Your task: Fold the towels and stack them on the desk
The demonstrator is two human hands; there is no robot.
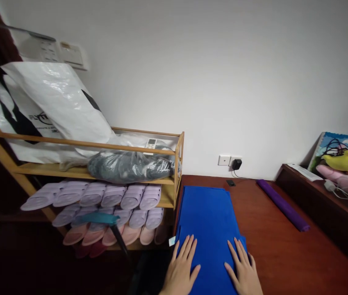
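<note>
A long folded blue cloth [207, 221] lies flat on the reddish-brown wooden surface [272, 246], its far end close to the wall. My left hand [182, 266] rests on the cloth's left edge with the fingers spread, beside a small white tag [171, 241]. Flat on the right edge of the cloth is my right hand [243, 266], its fingers also apart. Neither hand holds anything. The cloth's near end runs out of the frame between the hands.
A rolled purple item [283, 205] lies to the right. On the left stands a wooden rack [178, 164] with slippers [92, 194], bags and a remote [150, 146]. A black plug [237, 164] sits in the wall. At far right, a raised ledge [324, 205] carries a yellow plush [347, 161].
</note>
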